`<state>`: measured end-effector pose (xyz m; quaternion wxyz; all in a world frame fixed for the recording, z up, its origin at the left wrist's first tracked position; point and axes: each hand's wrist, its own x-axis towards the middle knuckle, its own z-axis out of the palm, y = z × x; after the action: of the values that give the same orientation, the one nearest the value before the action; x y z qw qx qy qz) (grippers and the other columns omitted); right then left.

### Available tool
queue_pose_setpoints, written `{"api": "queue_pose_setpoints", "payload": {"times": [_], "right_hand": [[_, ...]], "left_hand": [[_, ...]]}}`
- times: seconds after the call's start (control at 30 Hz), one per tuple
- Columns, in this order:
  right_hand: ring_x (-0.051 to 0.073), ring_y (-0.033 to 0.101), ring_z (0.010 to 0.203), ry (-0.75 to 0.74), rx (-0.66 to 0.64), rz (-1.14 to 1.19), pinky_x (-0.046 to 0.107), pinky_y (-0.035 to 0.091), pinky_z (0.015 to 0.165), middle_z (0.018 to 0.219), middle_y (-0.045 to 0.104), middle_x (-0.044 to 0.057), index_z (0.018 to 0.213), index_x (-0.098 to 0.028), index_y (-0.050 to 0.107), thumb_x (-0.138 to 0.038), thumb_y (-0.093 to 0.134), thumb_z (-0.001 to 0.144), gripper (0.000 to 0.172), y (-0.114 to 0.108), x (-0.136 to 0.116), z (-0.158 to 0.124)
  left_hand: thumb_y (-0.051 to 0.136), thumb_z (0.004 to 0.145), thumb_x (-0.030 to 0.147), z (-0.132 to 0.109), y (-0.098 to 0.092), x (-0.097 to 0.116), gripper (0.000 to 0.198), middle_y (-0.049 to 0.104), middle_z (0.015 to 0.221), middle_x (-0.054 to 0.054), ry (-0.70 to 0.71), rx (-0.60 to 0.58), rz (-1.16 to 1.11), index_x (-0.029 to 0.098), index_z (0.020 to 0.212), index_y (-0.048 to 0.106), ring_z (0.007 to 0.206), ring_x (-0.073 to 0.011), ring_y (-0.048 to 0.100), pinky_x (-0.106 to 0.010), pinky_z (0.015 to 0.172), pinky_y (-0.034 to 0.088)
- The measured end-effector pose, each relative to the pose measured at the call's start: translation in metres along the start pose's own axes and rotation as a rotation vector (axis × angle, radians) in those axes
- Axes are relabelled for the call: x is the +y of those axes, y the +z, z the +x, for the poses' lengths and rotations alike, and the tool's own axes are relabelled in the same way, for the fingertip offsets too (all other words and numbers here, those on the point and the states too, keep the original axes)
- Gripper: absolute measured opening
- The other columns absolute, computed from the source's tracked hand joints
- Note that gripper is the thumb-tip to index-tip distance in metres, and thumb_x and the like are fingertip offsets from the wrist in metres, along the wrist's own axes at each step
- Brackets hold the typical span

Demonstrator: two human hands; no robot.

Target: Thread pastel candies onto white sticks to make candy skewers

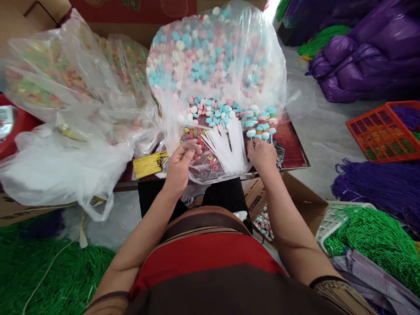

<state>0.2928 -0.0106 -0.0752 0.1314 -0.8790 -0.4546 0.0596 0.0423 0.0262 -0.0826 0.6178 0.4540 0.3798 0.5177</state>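
Note:
My right hand [263,156] is closed around the lower ends of several candy skewers [260,123]. Pink, white and blue marshmallow-like pieces are stacked on their white sticks, with orange and green bits between. To the left, my left hand [181,164] has its fingers curled together beside small coloured candy rings [215,164]; whatever they pinch, if anything, is too small to make out. Between both hands lies a fanned bundle of white sticks [226,146] on clear plastic. Loose marshmallow-like pieces [223,113] spill from a big clear bag [213,57] behind.
Clear bags of coloured rings [68,74] stand at left, near a bundle of gold twist ties [147,165]. The dark red table [294,146] ends just right of my hand. Beyond are an orange crate [382,133], purple bundles [364,57] and green cord [377,236].

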Motion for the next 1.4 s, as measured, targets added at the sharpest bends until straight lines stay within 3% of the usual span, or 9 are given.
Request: {"api": "queue_pose_setpoints", "payload": {"times": [0.13,0.23,0.33,0.43,0.57,0.83,1.07,1.2,1.4], "right_hand": [[0.033,0.072,0.086,-0.084,-0.057,-0.024,0.039,0.049,0.077,0.088,0.079,0.019,0.095,-0.014,0.080,-0.046,0.056,0.096,0.040,-0.005,0.006,-0.001],[0.031,0.071,0.082,-0.098,0.071,0.043,0.038,0.049,0.074,0.084,0.079,0.015,0.100,-0.016,0.080,-0.050,0.056,0.096,0.042,-0.015,0.007,-0.010],[0.028,0.071,0.087,-0.216,0.159,0.170,0.037,0.049,0.077,0.096,0.079,0.013,0.106,-0.018,0.078,-0.042,0.050,0.100,0.038,-0.014,-0.012,-0.024],[0.026,0.071,0.092,-0.364,-0.003,0.147,0.034,0.047,0.077,0.107,0.078,0.011,0.106,-0.021,0.077,-0.035,0.051,0.100,0.030,0.000,-0.048,-0.034],[0.028,0.070,0.094,-0.339,-0.155,-0.027,0.034,0.044,0.072,0.115,0.073,0.017,0.111,-0.017,0.074,-0.031,0.049,0.101,0.031,0.017,-0.086,-0.034],[0.031,0.070,0.099,-0.263,-0.191,-0.038,0.036,0.046,0.078,0.109,0.075,0.019,0.103,-0.015,0.074,-0.024,0.050,0.097,0.027,0.016,-0.091,-0.020],[0.022,0.064,0.078,-0.316,-0.045,0.407,0.033,0.046,0.074,0.082,0.072,0.006,0.085,-0.021,0.068,-0.029,0.057,0.089,0.015,0.003,-0.078,-0.042],[0.016,0.054,0.065,-0.364,-0.143,0.772,0.030,0.042,0.066,0.072,0.064,0.001,0.080,-0.022,0.064,-0.036,0.060,0.086,0.015,-0.006,-0.080,-0.072],[0.015,0.050,0.066,-0.277,-0.240,1.013,0.030,0.041,0.066,0.074,0.060,0.000,0.081,-0.023,0.060,-0.041,0.064,0.081,0.018,-0.001,-0.082,-0.086]], "left_hand": [[0.077,0.085,0.044,0.007,-0.013,0.004,0.030,0.078,0.093,-0.003,0.039,0.044,0.021,0.023,0.106,0.074,0.083,-0.0135,0.072,-0.026,0.074,0.057],[0.078,0.083,0.042,0.009,-0.018,0.005,0.028,0.078,0.090,-0.002,0.051,0.070,0.011,0.024,0.103,0.074,0.082,-0.0128,0.071,-0.025,0.073,0.057],[0.077,0.083,0.042,0.007,-0.016,0.002,0.027,0.077,0.089,-0.002,0.018,0.071,0.009,0.023,0.102,0.074,0.081,-0.0129,0.071,-0.025,0.072,0.057],[0.076,0.084,0.043,0.005,-0.013,-0.001,0.028,0.077,0.090,-0.002,-0.008,0.038,0.018,0.023,0.104,0.073,0.080,-0.0128,0.070,-0.025,0.069,0.056],[0.075,0.085,0.042,0.005,-0.017,-0.001,0.027,0.076,0.090,-0.002,0.003,0.020,0.059,0.023,0.103,0.073,0.081,-0.0129,0.070,-0.025,0.069,0.057],[0.074,0.084,0.039,0.005,-0.022,-0.007,0.025,0.076,0.087,-0.002,0.009,0.025,0.023,0.022,0.103,0.073,0.077,-0.0122,0.069,-0.024,0.067,0.057],[0.073,0.087,0.043,0.008,-0.016,-0.002,0.027,0.077,0.088,-0.003,0.014,-0.006,0.136,0.022,0.103,0.077,0.073,-0.0124,0.068,-0.025,0.065,0.055],[0.075,0.086,0.052,0.007,-0.005,0.006,0.036,0.078,0.092,-0.003,0.024,-0.122,0.162,0.025,0.110,0.079,0.075,-0.0136,0.070,-0.027,0.070,0.057],[0.078,0.083,0.054,0.000,0.001,0.015,0.035,0.078,0.100,-0.003,0.026,-0.156,0.128,0.025,0.102,0.082,0.076,-0.0121,0.068,-0.026,0.072,0.058]]}}
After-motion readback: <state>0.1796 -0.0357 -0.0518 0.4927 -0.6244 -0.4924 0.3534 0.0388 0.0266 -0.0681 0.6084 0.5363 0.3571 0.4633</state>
